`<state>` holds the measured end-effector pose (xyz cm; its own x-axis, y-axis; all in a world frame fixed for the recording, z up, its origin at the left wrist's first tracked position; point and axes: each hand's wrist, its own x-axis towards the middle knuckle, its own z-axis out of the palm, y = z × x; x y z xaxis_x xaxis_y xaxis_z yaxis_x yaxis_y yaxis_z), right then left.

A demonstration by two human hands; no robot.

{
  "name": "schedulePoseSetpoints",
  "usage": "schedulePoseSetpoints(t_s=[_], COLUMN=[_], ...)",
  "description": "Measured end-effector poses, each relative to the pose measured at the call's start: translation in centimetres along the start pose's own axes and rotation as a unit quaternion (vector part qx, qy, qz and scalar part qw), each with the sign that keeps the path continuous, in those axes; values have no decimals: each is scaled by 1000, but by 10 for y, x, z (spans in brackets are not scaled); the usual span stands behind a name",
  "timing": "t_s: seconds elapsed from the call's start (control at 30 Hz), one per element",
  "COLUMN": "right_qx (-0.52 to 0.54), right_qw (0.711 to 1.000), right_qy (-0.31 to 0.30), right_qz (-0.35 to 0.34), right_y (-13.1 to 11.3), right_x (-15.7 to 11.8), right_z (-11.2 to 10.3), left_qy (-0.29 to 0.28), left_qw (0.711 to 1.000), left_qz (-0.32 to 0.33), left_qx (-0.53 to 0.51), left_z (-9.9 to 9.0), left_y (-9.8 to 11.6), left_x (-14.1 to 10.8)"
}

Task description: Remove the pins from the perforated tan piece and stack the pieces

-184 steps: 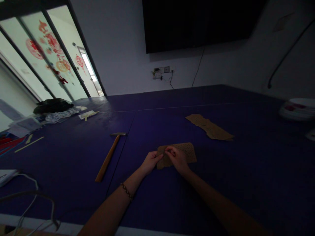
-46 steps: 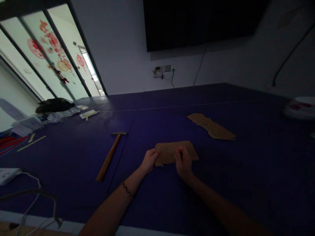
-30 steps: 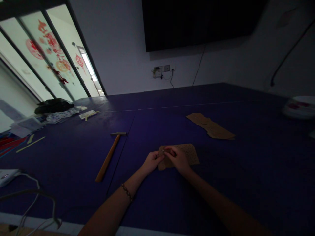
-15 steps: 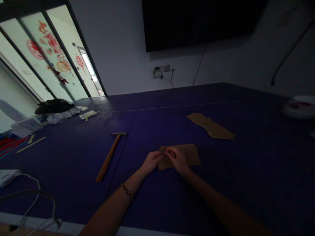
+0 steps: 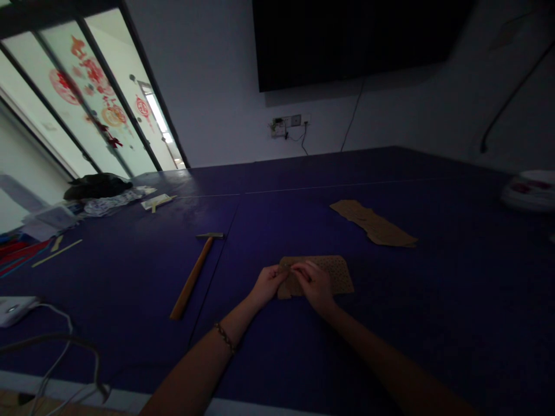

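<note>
A tan perforated sheet (image 5: 333,274) lies flat on the dark blue table (image 5: 390,323) in front of me. My left hand (image 5: 269,284) grips its left edge with curled fingers. My right hand (image 5: 314,283) rests on the sheet's left part, fingertips pinched together near the left hand. What the right fingertips pinch is too small and dark to make out. A bead bracelet sits on my left wrist.
A wooden-handled hammer (image 5: 193,275) lies left of my hands. A second tan strip (image 5: 373,224) lies farther back on the right. Cables (image 5: 56,352) and a white device (image 5: 13,308) sit at the near left; clutter (image 5: 97,193) at the far left; a white object (image 5: 529,190) at the right edge.
About 1.5 s ago my right hand lay lower on the sheet; it has since moved up to the left corner beside my left hand. The sheet has barely shifted.
</note>
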<state>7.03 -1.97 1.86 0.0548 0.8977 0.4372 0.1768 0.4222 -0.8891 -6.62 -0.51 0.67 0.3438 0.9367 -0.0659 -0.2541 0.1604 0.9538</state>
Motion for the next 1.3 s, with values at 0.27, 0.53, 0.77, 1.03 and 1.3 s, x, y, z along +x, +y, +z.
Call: schedulePoseSetpoints(t_s=[0.27,0.53,0.77,1.03,1.3], right_qx=[234,441,461,283,12], right_qw=[961,864,855,939,997], right_qy=[92,4,0,3,-28], right_qz=[118,242,237,193,72], right_y=[5,14,17,18,9], right_x=[5,26,25,24,13], right_z=[-2,-26,-26,-14,-4], left_qy=[79,87,80,41,-23], left_qw=[995,995,996,999,999], left_qz=[-34,-27,-23,-17,13], left_qx=[-41,-43,-44,-17,41], left_z=[-1,0,0,0,1], left_y=[1,1,3,0,3], left_x=[2,0,-1,-2,-2])
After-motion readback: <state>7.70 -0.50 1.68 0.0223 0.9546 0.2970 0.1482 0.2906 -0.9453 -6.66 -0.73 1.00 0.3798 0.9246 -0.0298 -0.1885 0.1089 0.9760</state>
